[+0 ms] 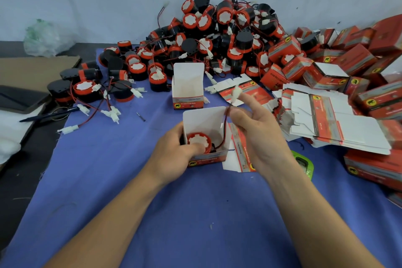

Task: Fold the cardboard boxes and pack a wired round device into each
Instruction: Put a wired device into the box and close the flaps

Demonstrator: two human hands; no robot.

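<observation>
- Cardboard box (206,124): it stood upright and open-topped on the blue-clothed counter (130,191), close in front of you. Your left hand (174,152) curled round its left wall, thumb hooked over the front rim. It looked like thin, light card that would dent under a hard squeeze, so the corners and folded edges were the firmest places to hold it.
- Round device (198,140): it sat inside the box, red-rimmed white face up. It read as a rigid plastic body, probably the only real weight there. Gripping across its round sides would have suited it better than lifting by the lead.
- Wire (224,128): the thin red-and-black lead rose out of the box to your right hand (252,126), which pinched it between thumb and fingers while the index finger stuck out straight. It looked limp and springy, likely to pop back out unless coiled down beside the device.
- Connector (236,93): the small white plug hung blurred above your right fingertips. It seemed hard and light, the easiest part to steer, and it had to be tucked below the rim before the flaps could close.
</observation>
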